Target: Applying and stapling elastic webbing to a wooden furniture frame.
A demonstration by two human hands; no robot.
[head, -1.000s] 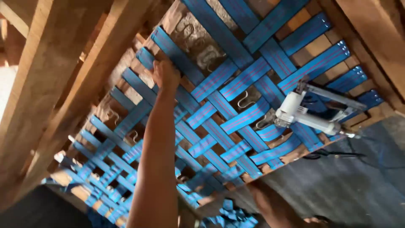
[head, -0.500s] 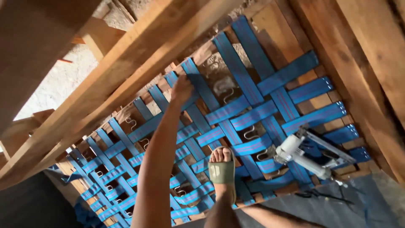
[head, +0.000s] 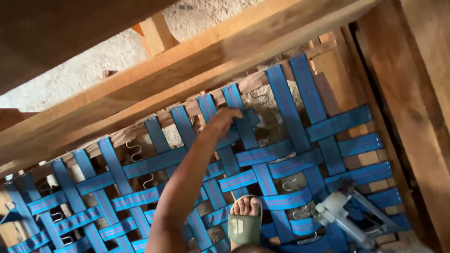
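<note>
Nearest you, your foot in its olive-green slip-on sandal [head: 244, 226] rests on the woven seat, toes touching a blue elastic strap. Just beside it to the right lies a white pneumatic staple gun [head: 344, 216] on the straps, untouched. Your left hand [head: 224, 119] reaches up the middle of the blue elastic webbing with thin red stripes [head: 262, 154], fingers curled over one lengthwise strap near the far rail; it looks like a pinch on that strap, though the fingertips are turned away and you cannot be sure. Your right hand is out of view. Silver zigzag springs [head: 135, 151] show through the gaps beneath. Beyond your hand runs the pale wooden frame rail [head: 201, 70] where the strap ends lie, and the thick wooden side beam [head: 412, 93] stands to the right. You seem to be at the tensioning step: pulling a strap taut. The next move would call for holding that pull steady while fetching the gun to fix the end
</note>
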